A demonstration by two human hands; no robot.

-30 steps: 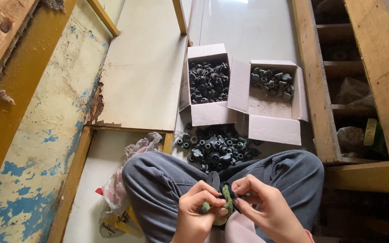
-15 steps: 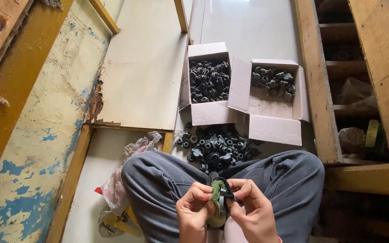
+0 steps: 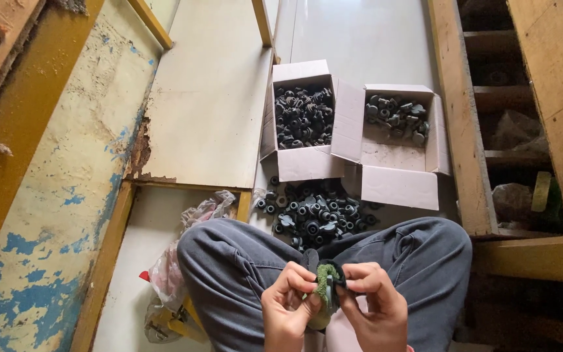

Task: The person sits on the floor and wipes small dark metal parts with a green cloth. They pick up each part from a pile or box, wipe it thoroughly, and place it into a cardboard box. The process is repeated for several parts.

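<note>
— While both hands meet over the lap, what do they pinch?
— The left hand (image 3: 289,306) and right hand (image 3: 374,306) clamp a green scouring pad (image 3: 324,287), standing upright, long axis vertical, just below the loose pile of black rubber parts (image 3: 317,212).

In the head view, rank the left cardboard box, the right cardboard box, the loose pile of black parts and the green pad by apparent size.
1. Right cardboard box and left cardboard box: too alike to separate.
2. Loose pile of black parts.
3. Green pad, smallest, although nearest the camera.
</note>
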